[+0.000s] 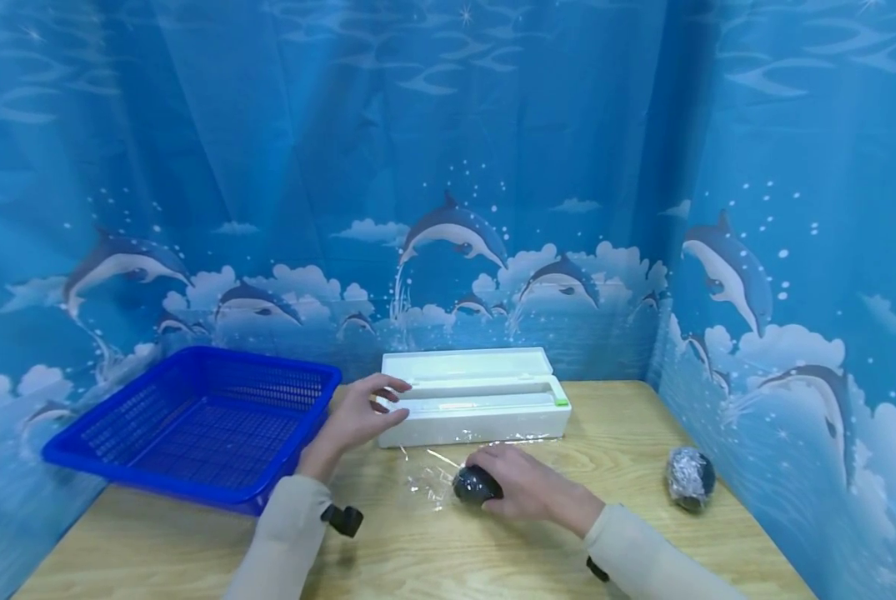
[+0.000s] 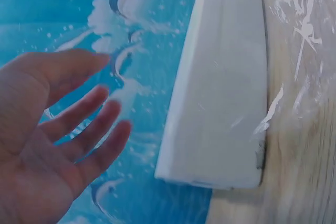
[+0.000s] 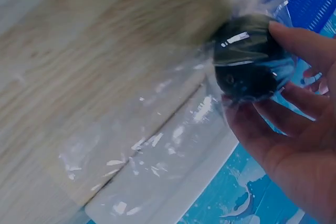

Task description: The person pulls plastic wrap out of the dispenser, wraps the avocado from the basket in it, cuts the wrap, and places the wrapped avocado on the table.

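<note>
My right hand (image 1: 528, 490) grips a dark, glossy round object (image 3: 251, 59), with thumb and fingers spread around its sides. Its kind is not clear; it is blackish green and roughly fist-sized. Clear cling film (image 3: 157, 140) clings to it and stretches toward the white box. That long box (image 1: 473, 427) stands with its lid raised, and a pale roll (image 1: 485, 401) lies inside. At the box's left end hovers my left hand (image 1: 361, 412), fingers apart and loosely bent, holding nothing. In the left wrist view its palm (image 2: 37, 177) shows bare.
A blue plastic basket (image 1: 185, 492) sits at the left of the wooden table (image 1: 417, 558). Near the right edge lies another dark round object (image 1: 691, 479), wrapped in crinkled film. A blue dolphin-print curtain (image 1: 448, 125) hangs behind and along the sides.
</note>
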`<state>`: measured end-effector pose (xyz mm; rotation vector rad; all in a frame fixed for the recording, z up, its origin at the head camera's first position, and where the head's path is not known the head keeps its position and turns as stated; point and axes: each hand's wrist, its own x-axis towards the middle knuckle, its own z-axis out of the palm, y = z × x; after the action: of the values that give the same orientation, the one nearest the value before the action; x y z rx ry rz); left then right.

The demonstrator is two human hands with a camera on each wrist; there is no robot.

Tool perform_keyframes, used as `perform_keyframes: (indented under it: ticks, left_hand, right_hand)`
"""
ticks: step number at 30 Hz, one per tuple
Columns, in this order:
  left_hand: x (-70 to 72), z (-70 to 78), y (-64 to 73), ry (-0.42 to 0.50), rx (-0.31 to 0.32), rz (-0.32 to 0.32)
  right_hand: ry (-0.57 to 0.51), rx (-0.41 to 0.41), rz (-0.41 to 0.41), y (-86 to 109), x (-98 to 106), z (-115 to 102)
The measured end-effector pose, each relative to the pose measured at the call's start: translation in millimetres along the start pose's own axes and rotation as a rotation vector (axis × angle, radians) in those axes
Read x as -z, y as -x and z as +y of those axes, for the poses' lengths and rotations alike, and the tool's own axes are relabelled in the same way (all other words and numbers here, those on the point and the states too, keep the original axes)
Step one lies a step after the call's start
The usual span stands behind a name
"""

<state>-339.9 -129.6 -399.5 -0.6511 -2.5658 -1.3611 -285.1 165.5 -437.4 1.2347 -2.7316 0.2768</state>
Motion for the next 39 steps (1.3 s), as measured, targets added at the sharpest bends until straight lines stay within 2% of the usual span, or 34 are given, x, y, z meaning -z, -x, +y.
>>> perform_keyframes:
  ticks: [4,7,12,14,17,21,30,34,39]
  left_hand:
    - [-6.9,12.5,4.5,-0.007,-0.065,-0.188]
    - [-15.7,21.2,7.4,-0.033,-0.097,-0.298]
    - [-32.5,32.4,11.4,-0.087,-0.111,-0.396]
    - [-38.0,35.4,12.7,-0.107,-0.093,-0.422]
    - [-44.7,37.6,14.7,-0.119,-0.072,-0.44]
    - [-52.4,38.6,17.3,-0.129,-0.075,-0.441]
    - [-73.2,42.6,20.1,-0.193,-0.044,-0.491]
    - [-78.0,41.8,22.1,-0.216,-0.046,-0.476]
    - [-83.1,38.3,24.8,-0.238,-0.079,-0.445]
  right_hand:
    - [-0.07,-0.031,-0.062,-2.6,5.1,0.4]
    - [-0.128,-0.065,-0.101,-3.3,8.4,-0.2]
    - [-0.175,-0.077,-0.118,-3.3,11.1,-1.5]
    - [-0.196,-0.093,-0.131,-3.7,12.5,-1.8]
    - [-0.239,-0.119,-0.151,-4.9,15.4,-2.3]
    - [-0.275,-0.133,-0.164,-6.7,18.4,-1.8]
    - [-0.335,-0.165,-0.152,-2.4,17.6,2.8]
    - [-0.374,-0.19,-0.147,-1.2,14.8,3.8]
    - [-0.398,-0.189,-0.151,-1.6,11.8,5.0]
